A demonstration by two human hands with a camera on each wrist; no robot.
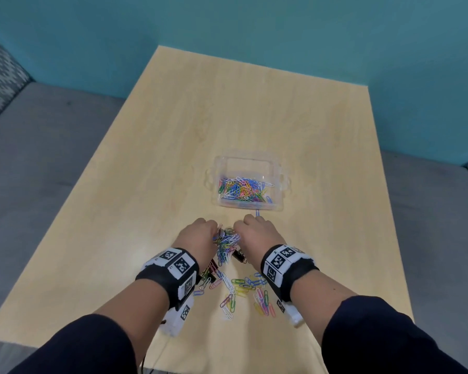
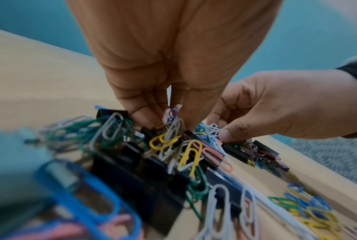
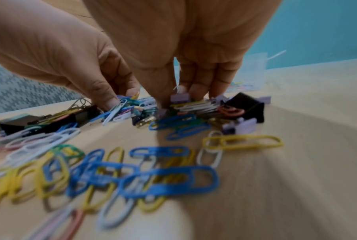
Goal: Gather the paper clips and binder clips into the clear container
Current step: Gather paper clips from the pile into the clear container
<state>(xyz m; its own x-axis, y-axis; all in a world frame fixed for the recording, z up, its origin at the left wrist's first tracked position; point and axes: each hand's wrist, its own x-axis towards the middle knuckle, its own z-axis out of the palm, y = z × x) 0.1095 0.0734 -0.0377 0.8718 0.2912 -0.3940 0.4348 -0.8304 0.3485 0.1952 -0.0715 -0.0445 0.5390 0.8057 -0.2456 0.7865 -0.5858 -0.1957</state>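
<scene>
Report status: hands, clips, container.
Left hand and right hand both bunching the clip pile. Clear container beyond, part-filled with paper clips. Loose paper clips on the table near the wrists; path clear.

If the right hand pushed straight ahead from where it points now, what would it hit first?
Probably the lone blue paper clip just past the right hand, then the clear container; depth is uncertain.

No legible text, only wristband (image 1: 177,263) marker patterns

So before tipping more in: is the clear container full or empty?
Partly filled: the clear container holds a layer of paper clips, its walls rising above them.
</scene>
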